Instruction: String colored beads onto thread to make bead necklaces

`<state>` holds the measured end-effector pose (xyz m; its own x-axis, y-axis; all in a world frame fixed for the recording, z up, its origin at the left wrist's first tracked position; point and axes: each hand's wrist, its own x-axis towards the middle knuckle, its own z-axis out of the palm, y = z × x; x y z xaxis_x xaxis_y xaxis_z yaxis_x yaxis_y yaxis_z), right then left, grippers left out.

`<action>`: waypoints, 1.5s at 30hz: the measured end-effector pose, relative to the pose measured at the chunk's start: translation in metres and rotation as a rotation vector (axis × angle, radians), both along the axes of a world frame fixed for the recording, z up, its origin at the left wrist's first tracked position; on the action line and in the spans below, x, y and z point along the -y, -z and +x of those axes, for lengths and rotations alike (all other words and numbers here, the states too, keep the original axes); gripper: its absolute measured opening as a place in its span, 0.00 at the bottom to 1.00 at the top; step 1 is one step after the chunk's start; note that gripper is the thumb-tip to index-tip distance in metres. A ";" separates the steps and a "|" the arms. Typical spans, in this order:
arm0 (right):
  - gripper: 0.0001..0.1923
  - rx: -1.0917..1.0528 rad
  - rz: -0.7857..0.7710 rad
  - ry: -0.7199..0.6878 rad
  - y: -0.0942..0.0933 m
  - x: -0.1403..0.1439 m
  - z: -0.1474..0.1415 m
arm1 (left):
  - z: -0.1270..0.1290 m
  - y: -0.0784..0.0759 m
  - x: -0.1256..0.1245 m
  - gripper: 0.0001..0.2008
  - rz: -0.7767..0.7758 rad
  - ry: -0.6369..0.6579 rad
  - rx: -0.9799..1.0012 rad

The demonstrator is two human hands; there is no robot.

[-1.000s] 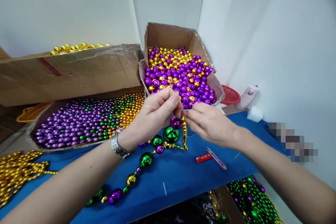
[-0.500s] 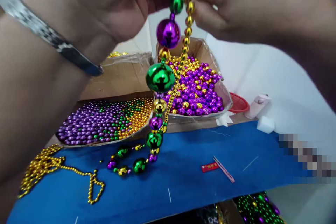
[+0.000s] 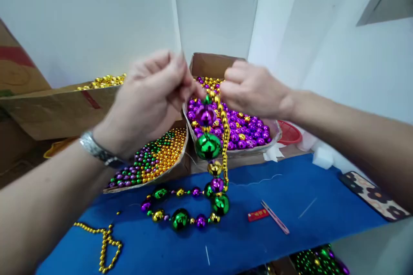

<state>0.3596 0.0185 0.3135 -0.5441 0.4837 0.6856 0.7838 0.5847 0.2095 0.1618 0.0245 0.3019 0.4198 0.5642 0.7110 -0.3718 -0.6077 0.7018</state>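
Note:
A bead necklace point(image 3: 208, 145) of shiny green, purple and gold beads hangs in front of me, its lower part lying in a loop on the blue tabletop. At its top, my left hand point(image 3: 155, 90) is closed in a pinch beside a small green bead, a metal bracelet on the wrist. My right hand point(image 3: 253, 89) is a closed fist next to the top of a gold bead strand point(image 3: 225, 133), which drops alongside the bigger beads. The fingertips of both hands are close together, blurred, and any thread between them cannot be made out.
Behind the hands stand a box of purple and gold beads point(image 3: 248, 135) and a box of mixed smaller beads point(image 3: 161, 159). On the blue table point(image 3: 235, 240) lie a gold bead chain point(image 3: 102, 249), pink tweezers point(image 3: 275, 218), a red packet point(image 3: 257, 215) and a flower-patterned case point(image 3: 374, 195).
Both hands have moved down and away from the camera, still close together. The necklace has sunk with them, and more of its beads now rest on the table.

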 end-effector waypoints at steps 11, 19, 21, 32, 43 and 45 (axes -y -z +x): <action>0.18 0.068 -0.504 -0.005 0.096 0.021 0.037 | 0.026 0.082 0.000 0.13 0.040 -0.116 -0.430; 0.15 0.052 -0.342 0.113 0.115 0.042 0.036 | 0.047 0.094 0.010 0.15 -0.052 -0.172 -0.481; 0.14 0.151 -0.228 0.121 0.119 0.043 0.036 | 0.051 0.097 0.008 0.15 -0.171 -0.161 -0.447; 0.07 -0.571 -0.418 0.178 0.186 0.070 0.003 | 0.050 0.112 -0.003 0.12 -0.754 0.035 -0.094; 0.10 -0.421 -0.299 0.182 0.220 0.062 0.004 | 0.039 0.127 0.009 0.14 -0.556 -0.064 -0.486; 0.11 -0.374 -0.199 0.221 0.227 0.058 0.001 | 0.036 0.136 0.007 0.14 -0.517 -0.057 -0.565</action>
<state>0.3607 -0.0397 0.0869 -0.1470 0.7017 0.6971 0.8943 0.3954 -0.2094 0.1977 0.0174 0.1656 0.6011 0.7983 0.0373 0.1497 -0.1583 0.9760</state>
